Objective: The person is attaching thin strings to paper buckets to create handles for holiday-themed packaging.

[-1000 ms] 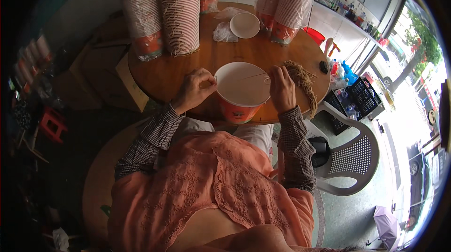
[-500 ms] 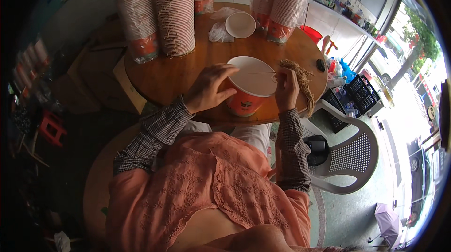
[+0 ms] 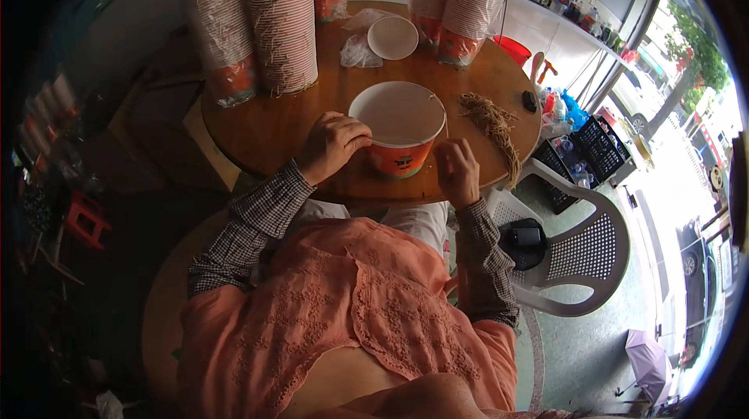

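The right hand [image 3: 459,172] curls inward (whether it pinches anything, I cannot tell). Beside it, the left hand [image 3: 334,146] pinches the near-left side of an upright, white-lined orange paper tub [image 3: 400,160] on a brown wooden table [image 3: 331,99]. One thin straw-coloured strand [image 3: 432,97] lies at the rim, seemingly unfastened. Beyond, a tan straw bundle [image 3: 491,117] remains; a tall tub stack [image 3: 282,33] already bristles with strands.

On the round brown wooden table [image 3: 331,93], a round orange-and-white paper tub [image 3: 399,126] stood toward six o'clock, the seated person's [image 3: 355,294] side, a tangled tan straw bundle [image 3: 493,124] at its three. Tall pink-and-white paper-tub stacks [image 3: 282,29] rose around ten and one, a round white bowl [image 3: 392,37] between.
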### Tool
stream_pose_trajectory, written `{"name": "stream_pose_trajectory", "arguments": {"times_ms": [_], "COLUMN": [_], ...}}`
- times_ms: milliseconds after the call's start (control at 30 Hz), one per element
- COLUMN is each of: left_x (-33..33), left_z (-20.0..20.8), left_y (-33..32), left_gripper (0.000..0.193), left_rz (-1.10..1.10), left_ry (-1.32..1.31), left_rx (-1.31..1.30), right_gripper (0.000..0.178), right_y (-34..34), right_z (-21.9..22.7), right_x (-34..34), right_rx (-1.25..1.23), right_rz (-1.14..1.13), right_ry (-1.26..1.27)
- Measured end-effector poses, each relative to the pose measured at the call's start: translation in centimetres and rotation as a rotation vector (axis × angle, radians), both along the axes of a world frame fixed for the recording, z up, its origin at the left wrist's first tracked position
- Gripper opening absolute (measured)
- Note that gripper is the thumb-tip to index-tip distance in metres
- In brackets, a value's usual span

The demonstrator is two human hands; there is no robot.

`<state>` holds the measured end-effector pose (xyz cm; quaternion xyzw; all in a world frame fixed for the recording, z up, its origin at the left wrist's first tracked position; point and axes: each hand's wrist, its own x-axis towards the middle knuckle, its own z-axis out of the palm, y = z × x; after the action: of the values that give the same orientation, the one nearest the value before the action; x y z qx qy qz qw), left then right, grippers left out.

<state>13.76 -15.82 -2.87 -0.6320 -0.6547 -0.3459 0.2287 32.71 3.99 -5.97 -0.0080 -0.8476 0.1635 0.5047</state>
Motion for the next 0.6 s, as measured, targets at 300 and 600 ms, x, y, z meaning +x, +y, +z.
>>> {"name": "stream_pose_trajectory", "arguments": {"times_ms": [300, 600], "left_x": [2.0, 1.7], "left_z": [1.4, 2.5], "left_y": [0.2, 3.6], "left_gripper": [0.015, 0.007], "left_rz": [0.023, 0.069], "left_ry": [0.184, 0.189], "left_rx": [0.142, -0.119], "right_gripper": [0.031, 0.025], "right_y": [-2.6, -3.1], "right_z": [-3.9, -4.8], "right_x": [-0.3, 0.3], "right_rx": [0.025, -0.068], "right_rz": [-0.116, -0.067], "right_ry": [-0.146, -0.109]}}
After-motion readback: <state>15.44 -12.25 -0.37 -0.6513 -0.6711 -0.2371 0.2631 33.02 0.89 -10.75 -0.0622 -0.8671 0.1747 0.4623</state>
